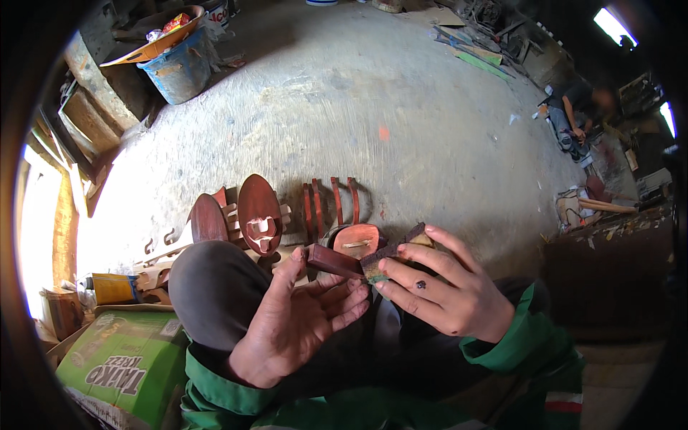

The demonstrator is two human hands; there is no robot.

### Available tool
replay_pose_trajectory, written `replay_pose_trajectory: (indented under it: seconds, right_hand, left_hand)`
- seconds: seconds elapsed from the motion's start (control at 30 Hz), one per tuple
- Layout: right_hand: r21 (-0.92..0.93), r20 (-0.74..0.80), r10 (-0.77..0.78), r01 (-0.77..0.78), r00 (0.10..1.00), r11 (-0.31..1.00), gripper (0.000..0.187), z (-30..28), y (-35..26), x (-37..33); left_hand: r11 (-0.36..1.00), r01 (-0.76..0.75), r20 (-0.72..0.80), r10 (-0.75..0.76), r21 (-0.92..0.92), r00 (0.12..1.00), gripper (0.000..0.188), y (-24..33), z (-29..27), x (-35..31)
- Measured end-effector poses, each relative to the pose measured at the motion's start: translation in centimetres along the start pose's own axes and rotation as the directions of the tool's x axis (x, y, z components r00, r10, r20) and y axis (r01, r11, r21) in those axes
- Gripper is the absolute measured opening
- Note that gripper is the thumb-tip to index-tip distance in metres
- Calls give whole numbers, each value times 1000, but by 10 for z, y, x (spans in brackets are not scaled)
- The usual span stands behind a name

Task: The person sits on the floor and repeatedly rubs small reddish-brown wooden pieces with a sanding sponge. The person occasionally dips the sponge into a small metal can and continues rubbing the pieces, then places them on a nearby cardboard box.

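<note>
Grey concrete floor (430,136) spreads beyond a dark red block (335,261) held in the left hand (290,326); the right hand (455,297) grips a dark-faced pad (390,256) against the block's right end. Red strips (355,202) lie beyond the block, oval pieces (256,201) leftward.

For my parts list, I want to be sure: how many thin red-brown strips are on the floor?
4. They form a row beyond the hands: from left to right, the first strip, the second strip, the third strip and the fourth strip. More may be hidden.

floor (437,129): grey, streaked | light patch (122,208): left | window (614,26): bright, upper right
</note>
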State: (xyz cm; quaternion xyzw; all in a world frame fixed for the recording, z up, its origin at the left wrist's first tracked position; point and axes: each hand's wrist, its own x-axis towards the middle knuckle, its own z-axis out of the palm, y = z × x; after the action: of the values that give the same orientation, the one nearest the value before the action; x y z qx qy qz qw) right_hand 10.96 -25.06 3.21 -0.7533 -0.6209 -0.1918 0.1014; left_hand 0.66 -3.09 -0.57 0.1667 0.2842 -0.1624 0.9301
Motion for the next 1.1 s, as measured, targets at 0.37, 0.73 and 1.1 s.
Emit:
replay_pose_trajectory:
  seconds: [0.37, 0.73, 1.1]
  right_hand:
    - [43, -31, 29, -28, 999, 999, 18, 1, -2, 0]
    - [236, -66, 439, -413, 896, 879, 32, -15, 12, -14]
    - [545, -146, 740, -571, 656, 614, 33, -23, 11, -40]
  left_hand:
    - [997, -26, -26, 27, 70, 999, 86, -1, -3, -1]
    - [681, -522, 204, 494, 514, 845, 83, -5, -5, -2]
    - [-888, -300, 921, 262, 348, 289, 107, 9, -1, -23]
